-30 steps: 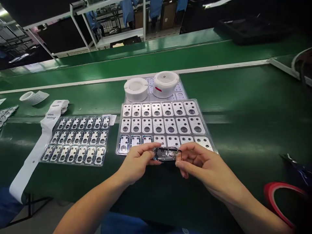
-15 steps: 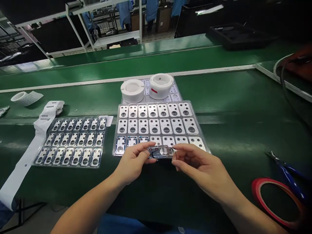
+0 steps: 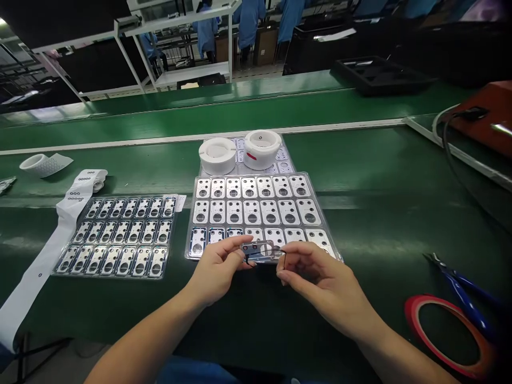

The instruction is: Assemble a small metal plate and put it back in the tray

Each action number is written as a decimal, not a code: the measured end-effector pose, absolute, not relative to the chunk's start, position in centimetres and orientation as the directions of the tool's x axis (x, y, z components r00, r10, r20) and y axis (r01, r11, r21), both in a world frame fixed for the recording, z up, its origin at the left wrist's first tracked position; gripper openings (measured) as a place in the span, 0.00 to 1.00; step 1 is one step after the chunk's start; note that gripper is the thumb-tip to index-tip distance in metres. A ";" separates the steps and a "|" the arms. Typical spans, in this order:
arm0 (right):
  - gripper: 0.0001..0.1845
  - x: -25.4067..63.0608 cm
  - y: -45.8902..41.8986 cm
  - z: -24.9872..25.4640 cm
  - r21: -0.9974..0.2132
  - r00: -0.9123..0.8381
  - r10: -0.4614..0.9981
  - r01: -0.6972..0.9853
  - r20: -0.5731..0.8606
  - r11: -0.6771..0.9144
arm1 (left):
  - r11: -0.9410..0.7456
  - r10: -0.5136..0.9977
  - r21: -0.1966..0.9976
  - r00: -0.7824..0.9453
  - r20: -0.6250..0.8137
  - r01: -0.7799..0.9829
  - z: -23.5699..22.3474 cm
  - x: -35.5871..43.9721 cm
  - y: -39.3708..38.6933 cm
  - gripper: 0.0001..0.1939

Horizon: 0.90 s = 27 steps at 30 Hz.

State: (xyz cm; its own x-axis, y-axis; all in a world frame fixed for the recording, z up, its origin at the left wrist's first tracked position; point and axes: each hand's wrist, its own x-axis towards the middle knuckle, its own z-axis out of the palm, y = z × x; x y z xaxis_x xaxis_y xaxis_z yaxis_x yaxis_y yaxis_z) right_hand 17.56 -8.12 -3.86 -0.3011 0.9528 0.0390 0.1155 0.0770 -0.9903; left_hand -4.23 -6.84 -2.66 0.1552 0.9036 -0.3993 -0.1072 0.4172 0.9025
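My left hand (image 3: 218,266) and my right hand (image 3: 316,277) pinch a small flat metal plate (image 3: 260,250) with round holes between them, just above the near edge of a clear tray (image 3: 258,176). That tray holds three rows of similar silver plates. My left thumb and fingers grip the plate's left end. My right fingers close on its right end, where a thin dark film edge shows. Both hands hover over the green belt (image 3: 380,181).
A second tray of smaller plates (image 3: 120,234) lies to the left, beside a long white tape strip (image 3: 48,245). Two white rolls (image 3: 240,149) stand behind the main tray. A red tape ring (image 3: 444,336) and blue pliers (image 3: 460,285) lie at the right.
The plate has tilted flatter and shifted slightly left. My right fingers have drawn back toward its right end. The view has tipped up a little.
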 end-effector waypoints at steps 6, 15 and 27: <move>0.13 17.4 -7.9 -3.7 -0.994 -0.328 0.945 0.103 0.008 0.044 | 0.416 0.903 0.903 0.168 -0.396 -0.110 -2.6 -4.3 -6.8 0.18; 0.27 17.5 -8.0 -3.8 -0.936 -0.338 0.919 0.207 0.203 0.283 | 0.404 0.906 0.893 0.217 -0.362 -0.200 -2.8 -4.2 -6.8 0.18; 0.06 17.0 -7.9 -3.9 -0.980 -0.205 0.975 0.159 0.084 0.117 | 0.452 0.890 0.882 0.134 -0.435 -0.132 -2.8 -4.2 -6.9 0.23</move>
